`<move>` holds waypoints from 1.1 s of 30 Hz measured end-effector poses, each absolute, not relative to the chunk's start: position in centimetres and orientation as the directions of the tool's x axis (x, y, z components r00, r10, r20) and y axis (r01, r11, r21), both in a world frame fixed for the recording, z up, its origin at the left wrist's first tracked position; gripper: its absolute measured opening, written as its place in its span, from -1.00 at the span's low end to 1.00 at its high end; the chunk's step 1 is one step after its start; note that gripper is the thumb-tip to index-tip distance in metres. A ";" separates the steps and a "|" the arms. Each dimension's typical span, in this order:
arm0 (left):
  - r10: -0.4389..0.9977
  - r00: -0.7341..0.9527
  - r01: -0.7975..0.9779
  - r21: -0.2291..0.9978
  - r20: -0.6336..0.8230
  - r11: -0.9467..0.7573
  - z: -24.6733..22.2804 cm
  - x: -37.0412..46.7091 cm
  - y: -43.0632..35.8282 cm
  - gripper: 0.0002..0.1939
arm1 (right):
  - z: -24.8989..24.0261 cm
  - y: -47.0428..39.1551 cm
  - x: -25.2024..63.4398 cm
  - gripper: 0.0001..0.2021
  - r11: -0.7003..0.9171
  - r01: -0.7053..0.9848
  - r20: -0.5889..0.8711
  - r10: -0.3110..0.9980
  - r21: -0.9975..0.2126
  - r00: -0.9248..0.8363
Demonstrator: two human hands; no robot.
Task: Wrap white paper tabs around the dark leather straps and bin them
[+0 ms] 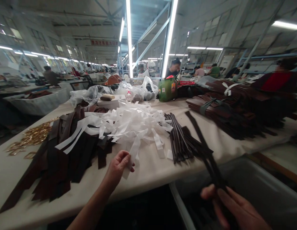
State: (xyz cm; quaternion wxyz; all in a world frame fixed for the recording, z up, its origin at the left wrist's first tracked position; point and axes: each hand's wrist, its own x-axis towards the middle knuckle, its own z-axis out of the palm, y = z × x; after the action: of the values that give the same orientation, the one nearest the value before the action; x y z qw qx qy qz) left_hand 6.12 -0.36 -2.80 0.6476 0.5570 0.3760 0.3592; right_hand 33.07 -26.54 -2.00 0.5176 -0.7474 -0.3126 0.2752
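Left hand (121,161) extended forward, pinching white strip (134,149); right hand (234,204) lower, clasping dark strips (201,137).

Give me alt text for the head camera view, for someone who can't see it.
A person's left hand holds a white strip over a pale table, while the blurred right hand grips dark strips by a grey bin. On the table lie a heap of white strips, bundled brown strips and gold metal pieces; other people are beyond.

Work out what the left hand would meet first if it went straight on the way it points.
Probably the pile of white strips ahead of the left hand, though depth is unclear.
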 end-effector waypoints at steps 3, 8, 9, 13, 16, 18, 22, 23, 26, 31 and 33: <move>0.844 0.526 -0.087 0.981 -0.104 0.175 -3.1 7.2 -2.2 -0.53 | -0.7 -20.8 29.0 -0.55 -0.199 -0.053 -0.205 0.916 -0.979 0.346; 0.792 0.604 -0.063 0.985 -0.088 0.158 -3.6 7.9 -4.0 -0.51 | -0.3 -14.0 25.1 -0.51 -0.167 -0.057 -0.173 0.979 -0.984 0.107; 0.780 0.619 -0.057 0.985 -0.092 0.161 -3.7 7.9 -4.1 -0.52 | -0.3 -13.2 24.7 -0.52 -0.158 -0.047 -0.163 0.980 -0.986 0.111; 0.758 0.648 -0.059 0.987 -0.078 0.152 -4.1 7.6 -4.4 -0.57 | 0.0 -11.2 24.2 -0.61 -0.098 0.021 -0.093 0.979 -0.995 0.181; 0.661 0.741 -0.017 0.982 -0.115 0.189 -4.0 7.4 -4.6 -0.59 | 0.3 -10.6 24.2 -0.65 -0.057 0.092 -0.037 0.978 -0.994 0.205; 0.576 0.801 0.065 0.979 -0.166 0.193 -3.8 7.4 -4.8 -0.63 | 0.5 -10.7 24.2 -0.65 -0.039 0.138 -0.010 0.979 -0.990 0.203; 0.608 0.769 0.066 0.971 -0.196 0.230 -3.9 7.8 -4.6 -0.67 | 1.5 -12.3 25.0 -0.63 -0.022 0.221 0.030 0.973 -0.975 0.228; 0.653 0.733 0.003 0.961 -0.190 0.277 -3.9 8.0 -4.3 -0.67 | 1.8 -13.1 25.3 -0.62 -0.023 0.241 0.039 0.967 -0.970 0.251; 0.800 0.555 -0.283 0.853 -0.227 0.438 -3.3 8.4 -3.0 -0.68 | 2.3 -16.1 26.8 -0.56 -0.060 0.233 0.030 0.932 -0.971 0.362; 0.823 0.339 -0.633 0.536 -0.456 0.559 -0.4 8.6 -1.2 -0.86 | 0.5 -21.2 28.6 -0.38 -0.278 0.034 -0.249 0.901 -0.960 0.354; 0.800 0.337 -0.692 0.446 -0.496 0.568 0.8 8.6 -0.8 -0.80 | -0.2 -22.3 28.6 -0.35 -0.363 -0.001 -0.347 0.888 -0.932 0.302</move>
State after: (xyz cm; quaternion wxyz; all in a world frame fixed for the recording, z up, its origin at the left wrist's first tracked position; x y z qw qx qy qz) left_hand 8.61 -0.81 0.77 0.8138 0.0779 0.3486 0.4584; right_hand 28.58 -22.34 -0.21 0.4556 -0.6660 -0.3328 0.4879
